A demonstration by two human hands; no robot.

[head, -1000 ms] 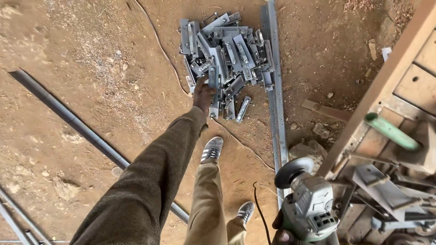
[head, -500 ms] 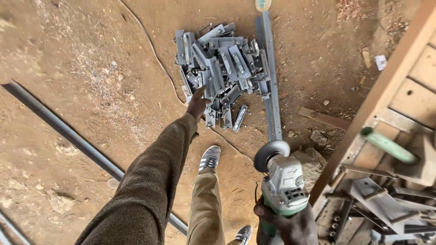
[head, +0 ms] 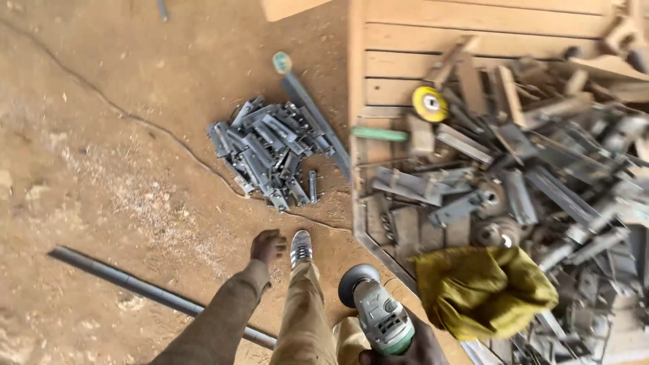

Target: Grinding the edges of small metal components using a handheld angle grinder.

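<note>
I stand on a dirt floor and look down. My left hand (head: pixel 267 245) hangs loosely curled with nothing in it, above the ground and a little short of a pile of short grey metal pieces (head: pixel 267 150). My right hand (head: pixel 409 345) grips a grey and green angle grinder (head: pixel 375 311) by its body, its disc end pointing toward the pile. My shoe (head: pixel 301 248) shows between both hands.
A wooden table (head: pixel 378 81) at the right carries scrap metal parts, a yellow disc (head: pixel 430 103), a green-handled tool (head: pixel 380 134) and a yellow cloth (head: pixel 483 289). A long metal bar (head: pixel 135 287) lies on the ground at the left. A thin cable (head: pixel 162 132) crosses the dirt.
My left hand has drawn back from the metal pile, which it was reaching before. The view has swung right, showing the cluttered table. The grinder stays in my right hand.
</note>
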